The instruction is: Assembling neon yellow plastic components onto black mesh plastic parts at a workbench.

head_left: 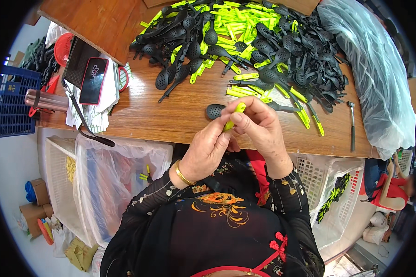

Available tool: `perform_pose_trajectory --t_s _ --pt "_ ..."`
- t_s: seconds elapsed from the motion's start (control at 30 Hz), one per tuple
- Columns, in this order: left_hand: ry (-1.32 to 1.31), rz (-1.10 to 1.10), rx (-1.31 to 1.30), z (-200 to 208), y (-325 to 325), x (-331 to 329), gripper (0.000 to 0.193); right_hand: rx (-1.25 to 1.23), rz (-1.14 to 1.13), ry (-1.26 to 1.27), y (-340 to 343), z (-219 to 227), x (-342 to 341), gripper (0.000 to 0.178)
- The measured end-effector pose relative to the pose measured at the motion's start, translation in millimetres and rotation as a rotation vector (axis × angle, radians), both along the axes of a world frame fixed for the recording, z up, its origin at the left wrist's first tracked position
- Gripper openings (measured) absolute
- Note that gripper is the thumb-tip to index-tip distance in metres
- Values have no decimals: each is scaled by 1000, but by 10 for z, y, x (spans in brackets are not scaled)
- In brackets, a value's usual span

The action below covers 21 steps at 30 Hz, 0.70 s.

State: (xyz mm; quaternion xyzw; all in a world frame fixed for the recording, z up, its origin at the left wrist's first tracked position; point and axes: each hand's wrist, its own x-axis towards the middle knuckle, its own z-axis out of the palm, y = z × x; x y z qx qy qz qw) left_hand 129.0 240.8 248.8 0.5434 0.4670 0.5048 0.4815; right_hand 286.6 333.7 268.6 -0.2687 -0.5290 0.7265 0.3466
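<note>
Both my hands meet just over the table's front edge on a lime-green handle (235,115). The thumb and fingers of my left hand (204,150) close round its lower part. My right hand (263,134) pinches it near the rounded end with a hole. Just behind my left fingers shows the black perforated head of a spoon (214,111); whether it joins this handle or lies on the table is hidden. Beyond my hands lie loose green handles (240,91) and black spoons with green handles (318,121).
A large heap of black spoons (305,60) and green handles (238,21) covers the far table. A hammer-like tool (352,124) lies right, beside plastic sheeting (370,69). At left are a phone (93,81), papers and a flask (46,100). Lined crates (120,184) stand below; another person sits far right.
</note>
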Motion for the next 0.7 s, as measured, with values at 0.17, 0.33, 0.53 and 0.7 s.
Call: perform_pose_trajectory --t_s 0.17,0.33,0.53,0.7 --pt "221 -48 117 40 23 -132 42 132 -70 -8 -38 -15 -45 16" --pt "45 -65 113 -16 15 -158 46 -115 46 -5 8 101 -36 17" --pt "88 -33 18 -1 -26 -182 45 543 -44 -68 -1 -108 -93 17" --pt "355 120 154 -106 -356 -461 29 474 18 -37 -317 -362 -296 16"
